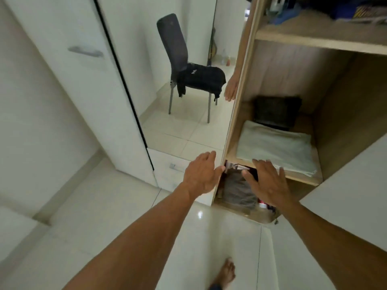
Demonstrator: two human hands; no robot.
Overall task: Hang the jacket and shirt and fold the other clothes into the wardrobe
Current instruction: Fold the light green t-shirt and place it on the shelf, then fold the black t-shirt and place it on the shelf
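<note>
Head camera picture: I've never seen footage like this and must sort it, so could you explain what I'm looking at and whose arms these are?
No machine here: the camera sits on a person's head, looking forward and down, so both arms are the wearer's own. The left hand and right hand are open and hold nothing; they reach toward an open wooden wardrobe. On its middle shelf lies a pale folded cloth with a dark folded item behind it; grey clothes sit in the compartment below. To the left, a chair carries a black garment, probably seen in a mirror.
</note>
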